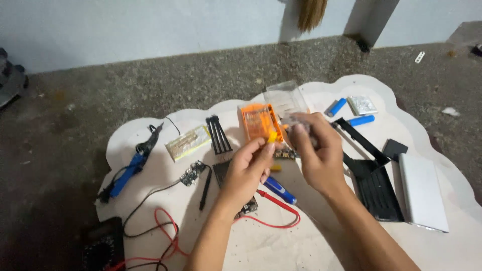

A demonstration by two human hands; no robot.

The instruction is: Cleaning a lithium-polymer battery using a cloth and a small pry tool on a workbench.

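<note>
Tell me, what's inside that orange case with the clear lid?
The orange case holds rows of small bits, too blurred to tell apart. Its clear lid stands open. The hands, left and right, cover its near corner.

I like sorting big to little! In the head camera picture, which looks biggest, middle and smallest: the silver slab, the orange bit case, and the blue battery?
1. Silver slab, biggest.
2. Orange bit case.
3. Blue battery, smallest.
The slab lies nearer the camera, but the gaps look plain.

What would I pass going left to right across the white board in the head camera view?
Blue soldering iron → pale flat packet → black comb-like strip → orange bit case → two blue cylinders → black tray → white flat box.
</note>
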